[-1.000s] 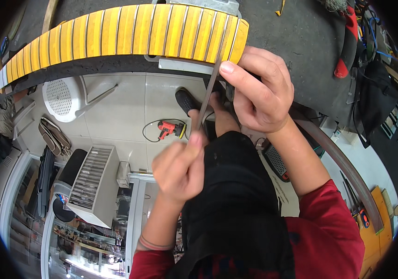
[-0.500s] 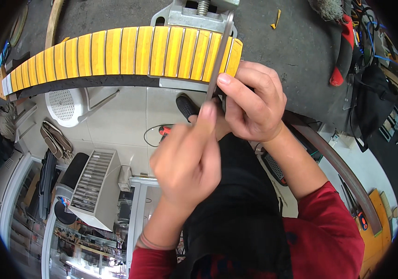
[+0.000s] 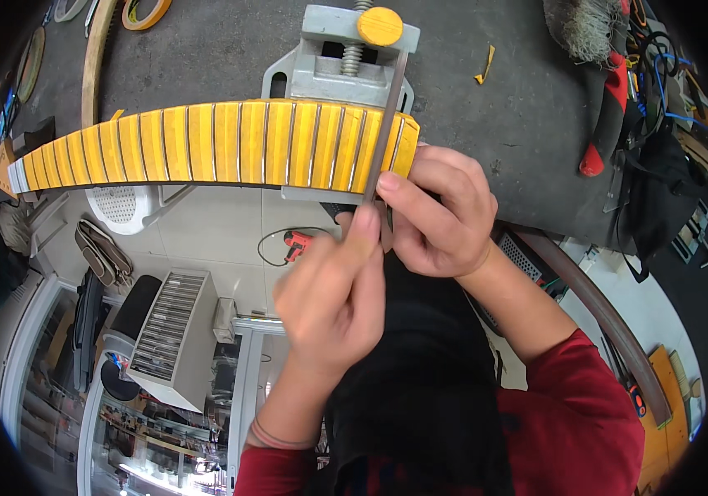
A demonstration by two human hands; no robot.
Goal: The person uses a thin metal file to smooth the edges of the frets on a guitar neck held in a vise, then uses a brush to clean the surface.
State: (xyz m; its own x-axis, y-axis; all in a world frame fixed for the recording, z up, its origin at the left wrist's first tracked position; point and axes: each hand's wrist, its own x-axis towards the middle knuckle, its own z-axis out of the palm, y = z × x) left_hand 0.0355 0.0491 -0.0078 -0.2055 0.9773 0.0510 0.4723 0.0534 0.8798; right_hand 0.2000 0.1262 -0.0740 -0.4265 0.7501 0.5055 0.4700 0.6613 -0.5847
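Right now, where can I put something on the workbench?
Bare workbench shows between the right hand and red-handled tool, below the yellow tape scrap, and between the wooden strip and vise. It's crowded around the file and cables.

A worker wears a deep red shirt [image 3: 573, 430], its sleeves [image 3: 564, 372] ending near the elbows, and a plain black garment [image 3: 420, 355] down the front. Both hands [image 3: 445, 215] are bare. Thin lines [image 3: 271, 438], cord or marking unclear, ring the left forearm [image 3: 292, 405].

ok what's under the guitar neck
A grey vise on the dark bench sticks out past the neck's far edge. The part directly beneath is covered, so how they meet can't be seen.
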